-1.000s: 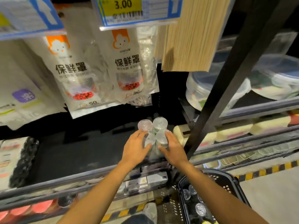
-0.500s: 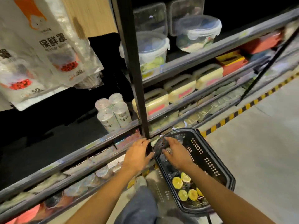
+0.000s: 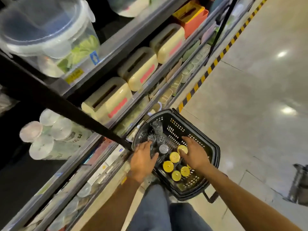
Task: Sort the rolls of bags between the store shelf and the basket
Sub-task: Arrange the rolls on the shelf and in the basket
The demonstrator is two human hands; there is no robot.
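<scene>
Yellow-ended rolls of bags [image 3: 174, 157] and silvery rolls [image 3: 163, 148] stand in the black perforated plastic basket [image 3: 215, 147]. Four pale rolls [image 3: 50, 135] sit on the grey metal store shelf [image 3: 93, 140]. Both hands have dropped from those into the basket (left hand [image 3: 143, 161] and right hand [image 3: 194, 153] spread, gripping nothing), so another pick looks likely.

Labels on the shelf rolls [image 3: 50, 135] are total blur, and the right hand [image 3: 195, 157] half-covers one yellow roll [image 3: 181, 147].

Rolls [image 3: 164, 148] in basket [image 3: 215, 152], right of shelf [image 3: 93, 144].
</scene>
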